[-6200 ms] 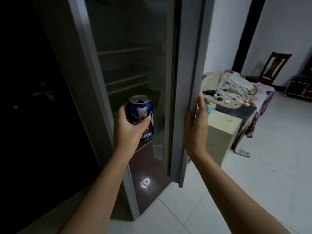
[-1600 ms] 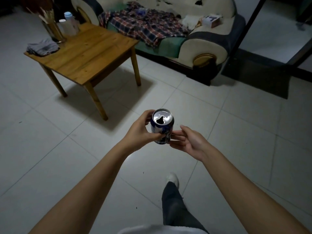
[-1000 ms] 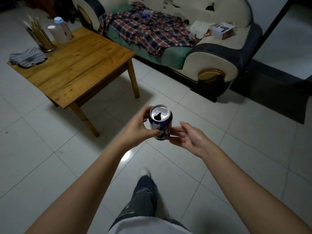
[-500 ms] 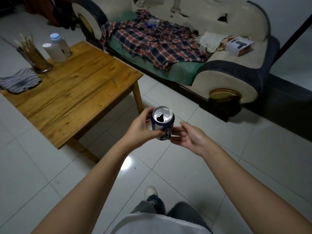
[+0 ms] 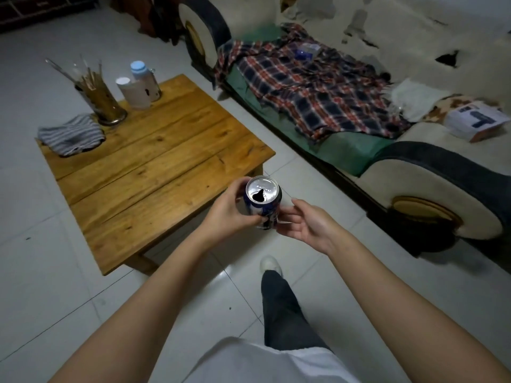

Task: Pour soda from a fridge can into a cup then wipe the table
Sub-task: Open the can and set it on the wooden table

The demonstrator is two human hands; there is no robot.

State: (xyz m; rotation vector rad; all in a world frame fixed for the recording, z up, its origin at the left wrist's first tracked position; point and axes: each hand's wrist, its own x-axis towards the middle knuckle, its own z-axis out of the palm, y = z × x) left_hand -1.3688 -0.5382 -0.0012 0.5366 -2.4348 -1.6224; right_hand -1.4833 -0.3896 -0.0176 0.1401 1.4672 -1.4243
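White floor tiles (image 5: 49, 244) filled the room, with a wooden table (image 5: 154, 172) on the left and a worn sofa (image 5: 414, 167) on the right. Half a second before, the table was further off to the left. Now it was closer, and its near corner sat right behind the soda can (image 5: 262, 203). A little earlier the can was at the fridge, so the walk over looked almost done. I think the pouring was the next job.

The left hand (image 5: 229, 214) was wrapped around the side of the can and held it over the floor, just past the table's edge. The right hand (image 5: 307, 225) was loose and half open, with its fingertips touching the can low down on the other side.

The can stood up straight, long way up and down. Its silver top faced up, and the drinking hole was already open.

At the far end of the table stood a white paper cup (image 5: 132, 92), a bottle with a pale blue cap (image 5: 145, 78), a jar of sticks (image 5: 101, 98) and a striped cloth (image 5: 70, 134).
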